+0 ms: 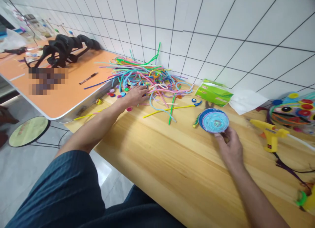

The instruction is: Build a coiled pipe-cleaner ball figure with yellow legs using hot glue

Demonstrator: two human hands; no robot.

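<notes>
My right hand [231, 146] grips a round piece [215, 120] by its near edge, thumb on the rim. Its face is a coil in light blue with a darker blue band, apparently wound from pipe cleaners. My left hand [137, 95] reaches across to the edge of a heap of colourful pipe cleaners [140, 70], fingers stretched out and partly apart over loose buttons. Among those buttons are a blue button [123, 94] and a red button [112, 95]. Whether the fingertips touch anything is hard to see.
Near the right hand lie pliers [209, 105], a green packet [214, 92] and white paper [247, 100]. A yellow glue gun [270, 134] with its cord and a decorated mask-like piece [295, 111] are at right. An orange table [73, 93] adjoins at left, bearing a pen [88, 78].
</notes>
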